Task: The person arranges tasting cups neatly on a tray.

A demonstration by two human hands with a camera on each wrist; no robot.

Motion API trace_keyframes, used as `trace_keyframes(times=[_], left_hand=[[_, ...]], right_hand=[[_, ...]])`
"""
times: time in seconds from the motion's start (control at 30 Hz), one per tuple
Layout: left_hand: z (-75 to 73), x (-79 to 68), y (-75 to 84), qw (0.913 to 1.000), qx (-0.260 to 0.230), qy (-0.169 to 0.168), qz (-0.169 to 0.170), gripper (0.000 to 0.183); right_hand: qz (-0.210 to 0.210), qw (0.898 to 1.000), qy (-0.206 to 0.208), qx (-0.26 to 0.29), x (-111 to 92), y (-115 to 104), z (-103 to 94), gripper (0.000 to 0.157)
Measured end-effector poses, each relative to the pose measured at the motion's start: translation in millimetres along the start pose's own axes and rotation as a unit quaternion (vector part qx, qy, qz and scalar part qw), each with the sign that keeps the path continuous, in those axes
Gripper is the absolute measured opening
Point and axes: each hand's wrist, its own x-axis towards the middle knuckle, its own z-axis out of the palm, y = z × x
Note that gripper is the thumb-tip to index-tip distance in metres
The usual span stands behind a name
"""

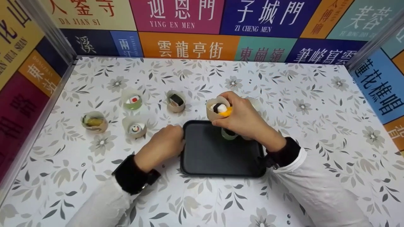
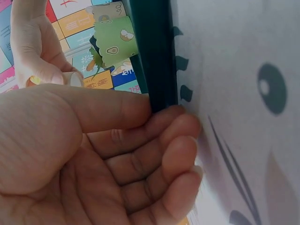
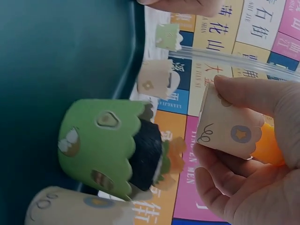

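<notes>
My right hand (image 1: 247, 119) grips a beige paper cup (image 3: 227, 124) between thumb and fingers, raised over the far edge of a black tray (image 1: 217, 154). In it is a sushi piece (image 1: 221, 108) with white rice, a dark strip and an orange part. At the tray's left side, my left hand (image 1: 165, 142) pinches the rim; the left wrist view shows thumb and forefinger meeting there. A green paper cup (image 3: 96, 145) with a dark-wrapped sushi piece stands on the tray, beside another beige cup (image 3: 79, 208). My right hand partly hides both in the head view.
Left of the tray stand several filled cups: one with a yellowish topping (image 1: 94, 122), a green one (image 1: 132, 101), one with a round roll (image 1: 136, 128), and a dark-topped one (image 1: 176, 101) farther back. A pale cup (image 1: 253, 103) shows behind my right hand. Printed panels (image 1: 189, 45) border the table.
</notes>
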Motion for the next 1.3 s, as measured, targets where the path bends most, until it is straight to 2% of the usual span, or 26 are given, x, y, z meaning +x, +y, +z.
trace_keyframes(times=[0.3, 0.63, 0.77, 0.93, 1.3], left_hand=[[-0.2, 0.4, -0.7, 1.0000, 0.007, -0.003, -0.001, 0.017], [0.3, 2.9, -0.6, 1.0000, 0.004, -0.007, -0.001, 0.017], [0.1, 2.9, 0.4, 0.9999, 0.004, -0.012, -0.009, 0.016], [-0.4, 2.5, 0.7, 0.9998, 0.000, -0.012, -0.015, 0.016], [-0.5, 1.9, 0.5, 0.9999, 0.005, -0.010, -0.005, 0.016]], right_hand=[[-0.004, 0.999, -0.011, -0.035, -2.0, 3.4, 9.9, 0.070], [-0.067, 0.991, -0.002, -0.114, -2.5, 9.0, 20.9, 0.061], [-0.081, 0.989, -0.002, -0.125, -1.7, 14.0, 24.0, 0.061], [-0.087, 0.987, -0.015, -0.131, -0.2, 19.2, 26.5, 0.061], [-0.078, 0.985, -0.039, -0.149, 1.0, 26.1, 31.3, 0.059]])
